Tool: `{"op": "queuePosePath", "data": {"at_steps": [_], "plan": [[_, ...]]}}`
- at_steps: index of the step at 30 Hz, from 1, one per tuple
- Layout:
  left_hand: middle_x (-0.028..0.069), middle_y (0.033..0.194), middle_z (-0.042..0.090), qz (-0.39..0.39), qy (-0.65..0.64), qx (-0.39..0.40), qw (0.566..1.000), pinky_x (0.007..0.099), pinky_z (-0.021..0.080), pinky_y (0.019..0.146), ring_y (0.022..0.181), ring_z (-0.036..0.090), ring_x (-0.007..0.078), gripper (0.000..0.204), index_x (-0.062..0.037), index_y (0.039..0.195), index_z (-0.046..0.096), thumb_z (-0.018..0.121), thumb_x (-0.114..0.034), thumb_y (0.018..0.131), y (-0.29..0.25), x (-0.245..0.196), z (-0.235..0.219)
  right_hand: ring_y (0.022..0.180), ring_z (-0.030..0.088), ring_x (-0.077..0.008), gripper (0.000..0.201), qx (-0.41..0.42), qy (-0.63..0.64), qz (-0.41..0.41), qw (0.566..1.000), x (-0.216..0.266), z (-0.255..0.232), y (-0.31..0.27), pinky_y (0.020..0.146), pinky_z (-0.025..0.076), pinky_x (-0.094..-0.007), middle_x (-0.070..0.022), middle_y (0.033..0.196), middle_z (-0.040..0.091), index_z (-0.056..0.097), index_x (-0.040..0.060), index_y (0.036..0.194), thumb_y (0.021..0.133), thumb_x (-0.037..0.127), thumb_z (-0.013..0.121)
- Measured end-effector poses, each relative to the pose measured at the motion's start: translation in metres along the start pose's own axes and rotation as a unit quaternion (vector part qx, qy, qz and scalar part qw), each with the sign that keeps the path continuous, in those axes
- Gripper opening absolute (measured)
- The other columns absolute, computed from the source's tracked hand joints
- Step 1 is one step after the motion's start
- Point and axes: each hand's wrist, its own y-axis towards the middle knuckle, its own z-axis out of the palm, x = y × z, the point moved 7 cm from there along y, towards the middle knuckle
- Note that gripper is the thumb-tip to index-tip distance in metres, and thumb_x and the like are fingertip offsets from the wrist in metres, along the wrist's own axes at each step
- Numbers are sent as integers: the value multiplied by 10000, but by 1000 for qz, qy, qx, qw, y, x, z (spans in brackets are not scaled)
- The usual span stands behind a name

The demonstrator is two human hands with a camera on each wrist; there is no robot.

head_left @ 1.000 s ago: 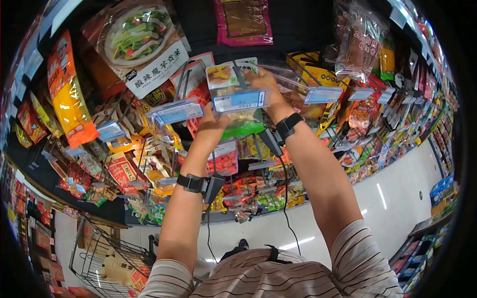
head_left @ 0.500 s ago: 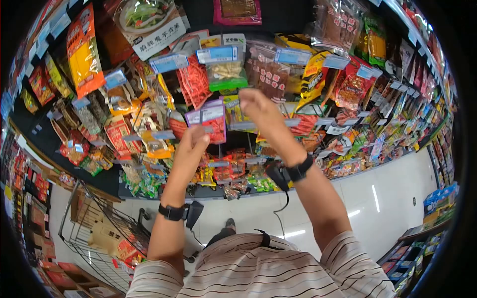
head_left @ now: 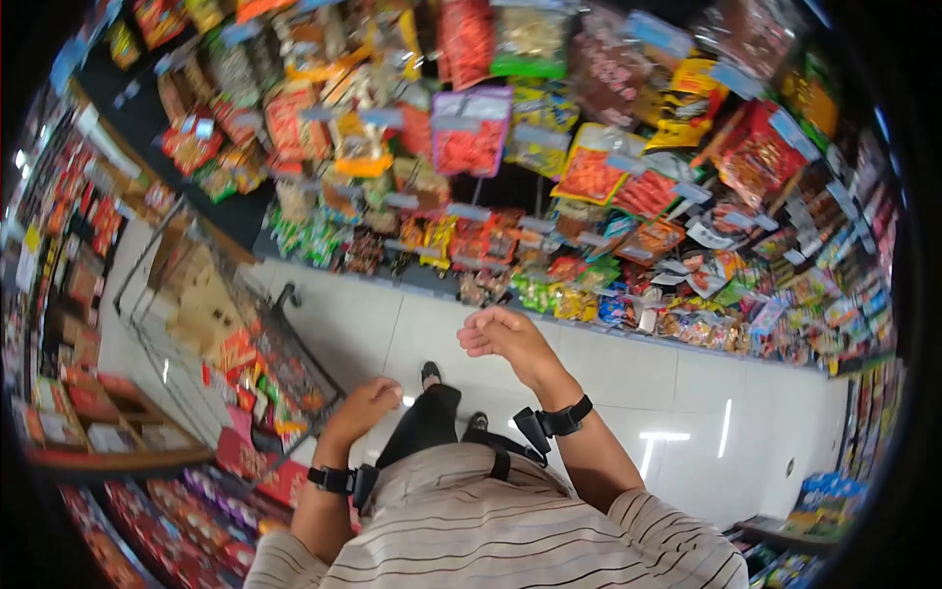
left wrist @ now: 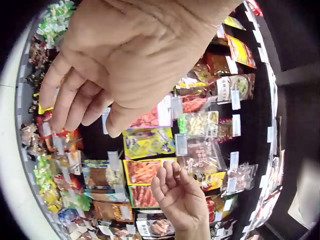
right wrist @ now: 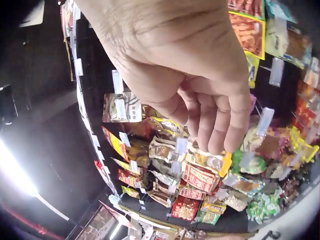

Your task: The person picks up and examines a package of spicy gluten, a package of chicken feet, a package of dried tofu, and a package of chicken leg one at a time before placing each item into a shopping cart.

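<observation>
My left hand hangs in front of my body with its fingers loosely curled and nothing in them. A little higher and to the right, my right hand is held over the floor, also without anything in it. Above both hands in the head view hang bagged snacks on hooks, among them a purple-edged pouch of red pieces and a clear bag with a green bottom edge. The left wrist view shows relaxed fingers in front of the rack. Bent fingers of my right hand cover part of it in the right wrist view.
A wire shopping cart with a brown bag and colourful packs stands at the left. Pale glossy floor lies below the rack. Shelves of packs stand at lower left, and blue packs at lower right.
Both hands have come away from the hanging bags and dropped back toward my body, holding nothing. The head view has tilted down, so the rack sits higher and more floor and cart show.
</observation>
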Motion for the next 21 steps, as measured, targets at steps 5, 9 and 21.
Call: {"op": "queuePosePath", "data": {"at_steps": [5,9,21], "plan": [[39,859,653,40,-25,-121,992,290,483,753,824,600,133,383,-7,1031,649,579,-376,954,-35,40,-50,853,683,-185,260,49,-22,9,999,-20,41,3,779,566,-325,-130,1024,692,612,36,1098,972,262,587],[48,869,651,10,-125,-158,979,278,491,743,811,613,139,369,1,1018,640,588,-358,952,-47,72,-82,825,678,-192,255,54,-41,44,997,-31,70,14,777,562,-325,-133,1002,692,611,7,1095,998,229,534],[63,909,670,-139,-224,-280,923,296,525,688,815,651,167,341,-28,1029,620,577,-353,932,-113,238,-259,859,669,-191,257,135,-113,145,974,-90,238,103,801,547,-315,-141,1022,680,603,-1,1096,1011,216,497]]}}
